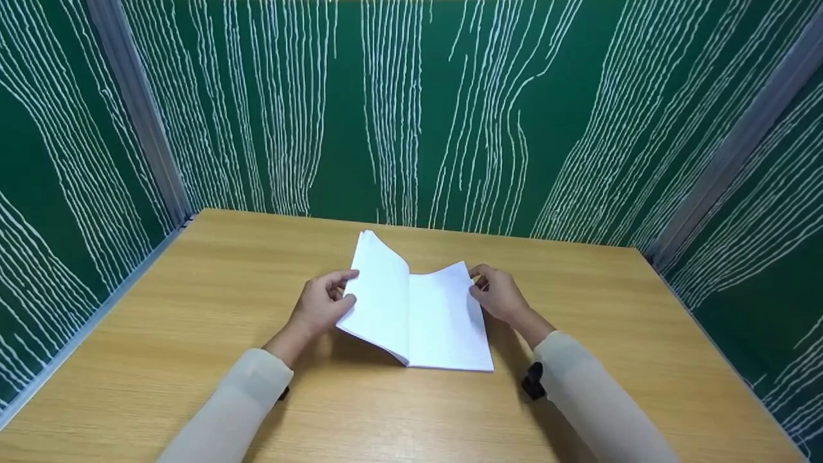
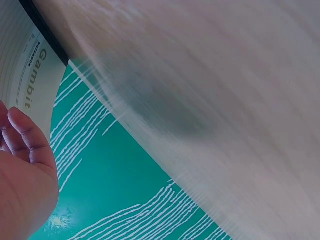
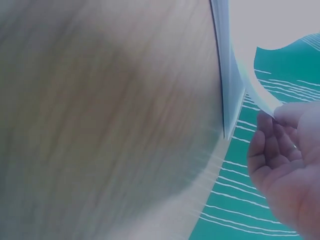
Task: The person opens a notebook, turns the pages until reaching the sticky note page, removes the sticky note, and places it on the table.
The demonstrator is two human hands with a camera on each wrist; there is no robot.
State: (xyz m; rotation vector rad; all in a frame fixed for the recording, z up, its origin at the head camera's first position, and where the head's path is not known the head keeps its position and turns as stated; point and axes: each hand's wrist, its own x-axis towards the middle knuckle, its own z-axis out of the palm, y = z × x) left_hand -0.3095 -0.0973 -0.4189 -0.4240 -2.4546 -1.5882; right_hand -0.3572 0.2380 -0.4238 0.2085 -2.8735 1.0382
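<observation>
An open notebook (image 1: 443, 328) with white pages lies across the middle of the table, its left half lifted and tilted up. My left hand (image 1: 319, 302) grips the outer edge of that raised half, thumb on the page side. In the left wrist view its cover (image 2: 37, 75) shows the printed words "Gambit" and "NOTEBOOK" beside the left hand (image 2: 25, 172). At the upper right corner, my right hand (image 1: 503, 297) pinches the page edge. The right wrist view shows the curved paper (image 3: 262, 97) between thumb and fingers of the right hand (image 3: 287, 165), raised off the pages below.
The wooden table (image 1: 225, 289) extends around the notebook on all sides. Green panels (image 1: 443, 116) with wavy white lines stand behind it and at both sides, joined by grey posts (image 1: 138, 109). A black wrist device (image 1: 533, 381) sits by the right sleeve.
</observation>
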